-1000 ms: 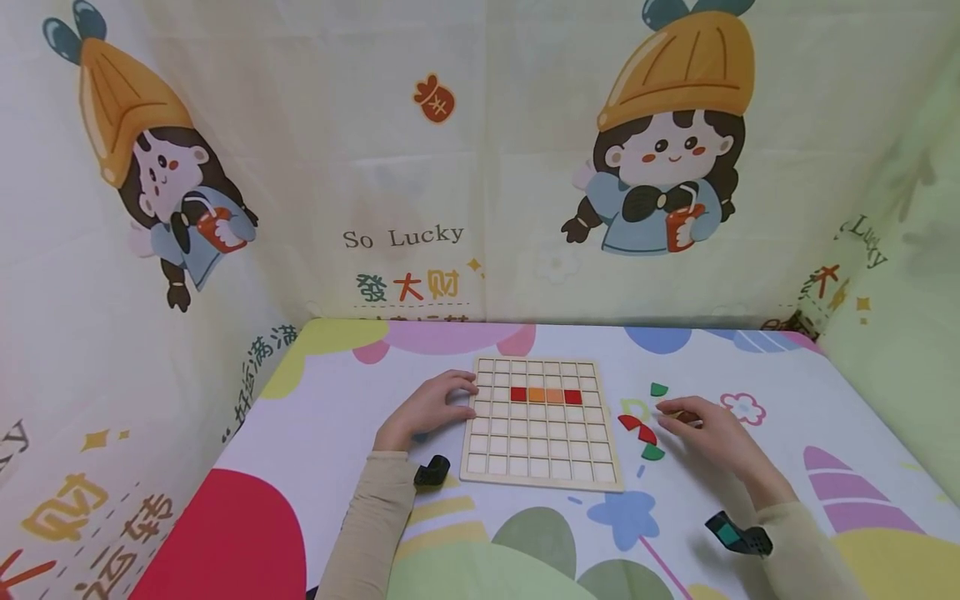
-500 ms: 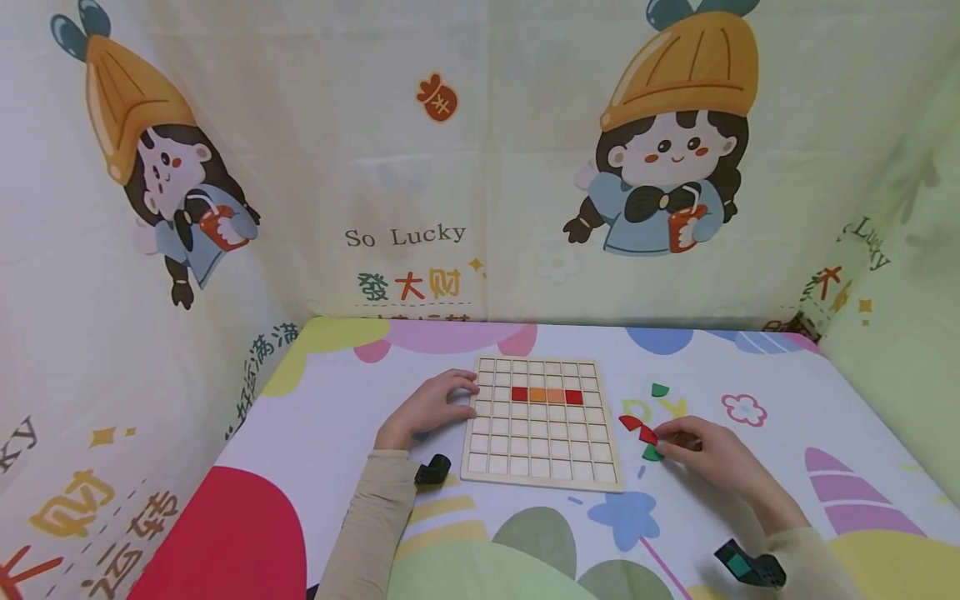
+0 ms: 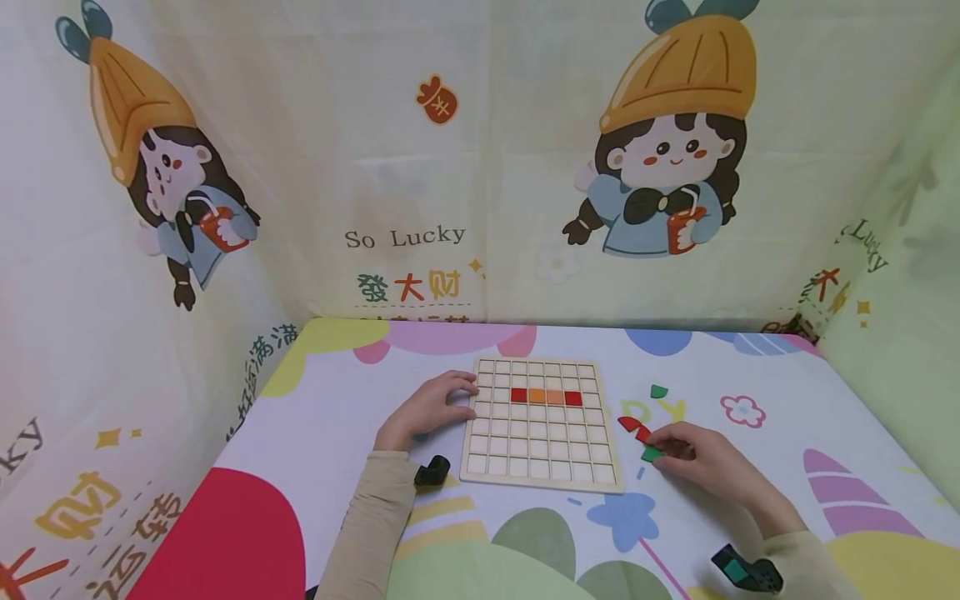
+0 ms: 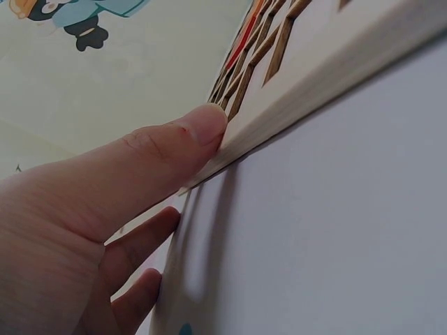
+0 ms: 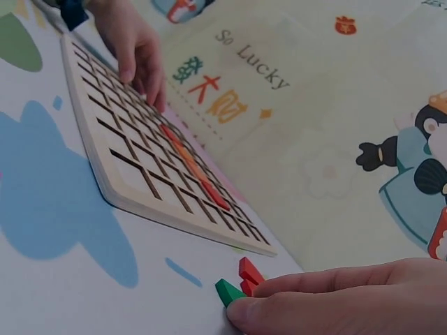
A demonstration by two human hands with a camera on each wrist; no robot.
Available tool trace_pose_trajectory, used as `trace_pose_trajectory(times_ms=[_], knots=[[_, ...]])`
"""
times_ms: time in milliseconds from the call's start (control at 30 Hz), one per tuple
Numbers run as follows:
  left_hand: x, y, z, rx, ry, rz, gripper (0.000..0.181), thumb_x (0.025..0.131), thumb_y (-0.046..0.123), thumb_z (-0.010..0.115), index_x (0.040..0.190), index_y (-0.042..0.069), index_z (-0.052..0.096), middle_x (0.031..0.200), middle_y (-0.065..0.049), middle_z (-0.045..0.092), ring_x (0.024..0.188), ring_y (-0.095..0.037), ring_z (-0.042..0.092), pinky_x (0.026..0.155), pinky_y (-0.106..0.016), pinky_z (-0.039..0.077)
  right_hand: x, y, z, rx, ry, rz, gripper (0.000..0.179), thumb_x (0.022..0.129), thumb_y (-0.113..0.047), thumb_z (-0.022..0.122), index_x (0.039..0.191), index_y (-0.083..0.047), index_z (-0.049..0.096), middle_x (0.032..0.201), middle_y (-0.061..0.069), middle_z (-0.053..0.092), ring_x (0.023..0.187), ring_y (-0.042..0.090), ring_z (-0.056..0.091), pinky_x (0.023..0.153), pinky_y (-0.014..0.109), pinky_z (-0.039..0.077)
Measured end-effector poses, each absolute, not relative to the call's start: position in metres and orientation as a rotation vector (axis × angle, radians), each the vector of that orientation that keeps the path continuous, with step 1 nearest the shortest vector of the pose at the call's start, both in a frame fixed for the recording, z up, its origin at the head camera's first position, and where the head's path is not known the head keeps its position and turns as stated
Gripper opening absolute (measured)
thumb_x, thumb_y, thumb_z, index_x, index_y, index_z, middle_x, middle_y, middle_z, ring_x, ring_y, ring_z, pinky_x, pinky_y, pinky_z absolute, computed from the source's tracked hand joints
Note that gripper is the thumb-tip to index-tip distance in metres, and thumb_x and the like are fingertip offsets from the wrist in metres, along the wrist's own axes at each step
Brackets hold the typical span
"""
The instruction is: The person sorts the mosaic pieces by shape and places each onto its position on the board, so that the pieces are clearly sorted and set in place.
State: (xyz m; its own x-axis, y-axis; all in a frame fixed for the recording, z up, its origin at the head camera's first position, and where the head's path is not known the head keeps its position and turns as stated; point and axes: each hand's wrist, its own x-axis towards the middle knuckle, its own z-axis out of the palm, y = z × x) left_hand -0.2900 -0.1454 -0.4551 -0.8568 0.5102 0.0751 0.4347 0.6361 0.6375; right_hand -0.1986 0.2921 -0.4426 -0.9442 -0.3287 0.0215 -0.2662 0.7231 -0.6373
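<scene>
A pale wooden grid board (image 3: 540, 482) lies on the table, with red and orange square tiles (image 3: 546, 397) in a row in its cells. My left hand (image 3: 431, 407) rests at the board's left edge, its thumb touching the rim in the left wrist view and its other fingers loosely extended. To the right of the board, my right hand (image 3: 708, 458) pinches a green quarter-circle piece (image 3: 651, 454) between thumb and index finger, low at the tabletop. Part of that piece is hidden by the fingers. Two red quarter-circle pieces (image 3: 628, 424) lie beside it, the nearer one right at the index fingertip.
Another green quarter-circle piece (image 3: 658, 391) lies farther back, right of the board. A patterned cloth (image 3: 360, 383) covers the table. Printed fabric walls (image 3: 525, 192) stand behind and at both sides. Black wrist cameras (image 3: 746, 571) sit on both forearms.
My right hand has come toward me and slightly left, from beside the far green piece to the near green one, and its fingers have closed there. The left hand and board stay put.
</scene>
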Motion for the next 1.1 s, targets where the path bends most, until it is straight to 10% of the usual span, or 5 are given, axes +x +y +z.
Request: trace_pose_trajectory(times_ms=[1100], knots=[[-0.2898, -0.1461, -0.4562, 0.818, 2.741, 1.020, 0.035, 0.086, 0.019, 0.076, 0.117, 0.007, 0.068, 0.140, -0.005, 0.053, 0.134, -0.024, 0.044, 0.112, -0.040, 0.035, -0.1978, 0.2917, -0.4456, -0.615, 2.910, -0.965, 0.024, 0.083, -0.022, 0.079, 0.104, -0.017, 0.069, 0.089, -0.006, 0.055, 0.078, 0.010, 0.047, 0.064, 0.022, 0.043]])
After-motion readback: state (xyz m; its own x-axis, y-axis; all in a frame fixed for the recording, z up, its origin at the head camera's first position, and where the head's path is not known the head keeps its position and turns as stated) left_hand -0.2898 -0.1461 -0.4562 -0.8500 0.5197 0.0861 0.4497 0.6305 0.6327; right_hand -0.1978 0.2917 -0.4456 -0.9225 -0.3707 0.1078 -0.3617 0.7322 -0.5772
